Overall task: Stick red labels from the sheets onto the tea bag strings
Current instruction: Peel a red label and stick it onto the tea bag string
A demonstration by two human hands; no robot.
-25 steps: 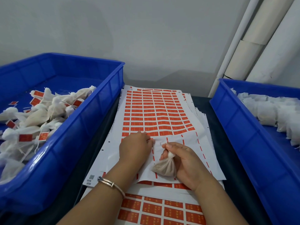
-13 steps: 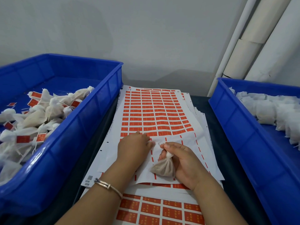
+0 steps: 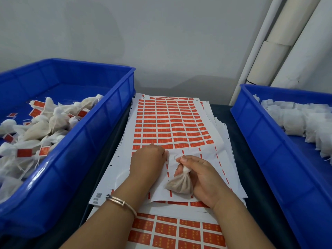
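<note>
A sheet of red labels [image 3: 170, 123] lies on top of a stack between two blue bins, its near rows peeled to white backing. My left hand [image 3: 149, 159] rests on the sheet at the edge of the remaining labels. Its fingers are curled downward and the fingertips are hidden. My right hand [image 3: 204, 178] pinches the tied neck of a small white tea bag [image 3: 180, 186], which lies on the bare backing just right of my left hand. The bag's string end [image 3: 175, 157] sticks up above my thumb.
The left blue bin [image 3: 93, 141] holds several tea bags with red labels. The right blue bin [image 3: 260, 133] holds several unlabelled white tea bags. More label sheets [image 3: 179, 230] lie underneath near me. White pipes [image 3: 280, 51] stand at the back right against the wall.
Both hands stay almost where they were on the sheet, and the tea bag is still held in my right hand. Only the view has shifted slightly.
</note>
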